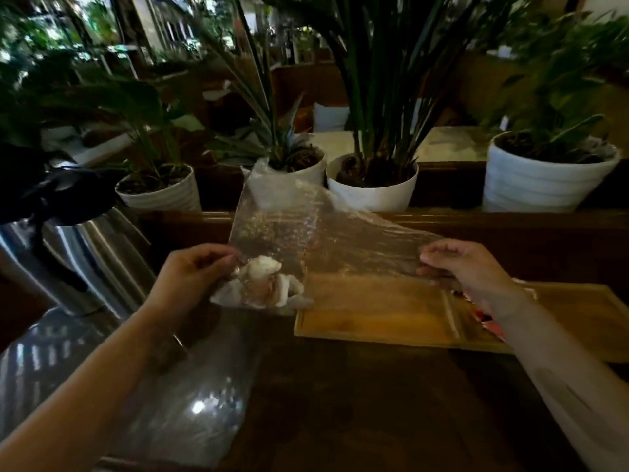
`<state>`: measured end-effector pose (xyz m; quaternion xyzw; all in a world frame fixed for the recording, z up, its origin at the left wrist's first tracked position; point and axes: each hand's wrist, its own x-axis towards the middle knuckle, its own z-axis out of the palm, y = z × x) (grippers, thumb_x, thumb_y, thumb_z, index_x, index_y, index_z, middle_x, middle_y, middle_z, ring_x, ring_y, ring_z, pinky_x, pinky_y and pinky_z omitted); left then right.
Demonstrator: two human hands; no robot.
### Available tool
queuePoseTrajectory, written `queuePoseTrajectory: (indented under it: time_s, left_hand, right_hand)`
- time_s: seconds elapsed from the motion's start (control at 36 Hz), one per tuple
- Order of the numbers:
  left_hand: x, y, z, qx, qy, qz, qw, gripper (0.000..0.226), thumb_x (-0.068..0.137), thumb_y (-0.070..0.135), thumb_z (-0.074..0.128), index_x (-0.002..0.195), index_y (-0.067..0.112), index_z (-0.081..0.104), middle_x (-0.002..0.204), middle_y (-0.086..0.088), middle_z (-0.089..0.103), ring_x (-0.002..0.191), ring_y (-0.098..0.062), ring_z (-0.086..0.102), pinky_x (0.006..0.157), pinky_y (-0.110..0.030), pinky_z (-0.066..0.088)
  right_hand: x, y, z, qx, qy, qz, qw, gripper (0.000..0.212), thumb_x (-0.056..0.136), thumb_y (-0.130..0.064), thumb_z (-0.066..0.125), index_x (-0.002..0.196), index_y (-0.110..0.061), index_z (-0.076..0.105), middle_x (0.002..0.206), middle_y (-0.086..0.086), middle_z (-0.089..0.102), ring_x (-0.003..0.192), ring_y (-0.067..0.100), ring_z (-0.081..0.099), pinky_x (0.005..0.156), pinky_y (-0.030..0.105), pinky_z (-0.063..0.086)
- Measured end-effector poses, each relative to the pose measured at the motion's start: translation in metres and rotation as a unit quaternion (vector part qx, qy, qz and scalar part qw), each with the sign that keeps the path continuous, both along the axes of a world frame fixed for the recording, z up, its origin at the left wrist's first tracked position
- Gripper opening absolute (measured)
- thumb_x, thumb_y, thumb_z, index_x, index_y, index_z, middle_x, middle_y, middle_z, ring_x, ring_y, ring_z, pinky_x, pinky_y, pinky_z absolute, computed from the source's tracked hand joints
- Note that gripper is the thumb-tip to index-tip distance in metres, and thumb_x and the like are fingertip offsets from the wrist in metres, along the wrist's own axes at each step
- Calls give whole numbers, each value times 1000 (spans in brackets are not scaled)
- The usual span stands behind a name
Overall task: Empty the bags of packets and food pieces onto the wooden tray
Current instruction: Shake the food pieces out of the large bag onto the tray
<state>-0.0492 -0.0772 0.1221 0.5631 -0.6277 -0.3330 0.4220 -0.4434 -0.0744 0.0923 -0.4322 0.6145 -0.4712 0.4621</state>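
I hold a clear plastic bag (316,240) stretched between both hands above the table. My left hand (190,277) grips its lower left corner, where pale white and brown food pieces (265,284) are bunched inside. My right hand (473,267) pinches the bag's right edge. The wooden tray (377,315) lies just below and behind the bag, its left compartment bare. Red and white packets (483,316) lie in the tray's right part, mostly hidden by my right wrist.
A steel jug with a black lid (85,240) stands at the left. Another clear bag (190,403) lies flat on the dark table in front of me. White plant pots (374,189) line the ledge behind the tray.
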Motion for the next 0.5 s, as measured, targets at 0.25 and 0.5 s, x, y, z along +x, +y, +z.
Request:
queuePoseTrajectory:
  time_s: [0.25, 0.5]
  left_hand:
    - [9, -54, 49, -65, -65, -48, 995, 16, 88, 18, 68, 86, 33, 72, 81, 10, 73, 75, -1, 66, 70, -19, 49]
    - [7, -83, 72, -112, -72, -86, 987, 17, 83, 13, 73, 86, 30, 72, 74, 17, 74, 71, 4, 68, 67, -13, 55]
  right_hand:
    - [37, 1, -11, 53, -68, -83, 993, 22, 83, -4, 70, 105, 0, 67, 84, 14, 70, 70, 20, 67, 53, 26, 57]
    - [59, 9, -20, 76, -122, -117, 983, 39, 81, 1, 71, 118, -6, 63, 91, 13, 70, 79, 20, 66, 76, 38, 57]
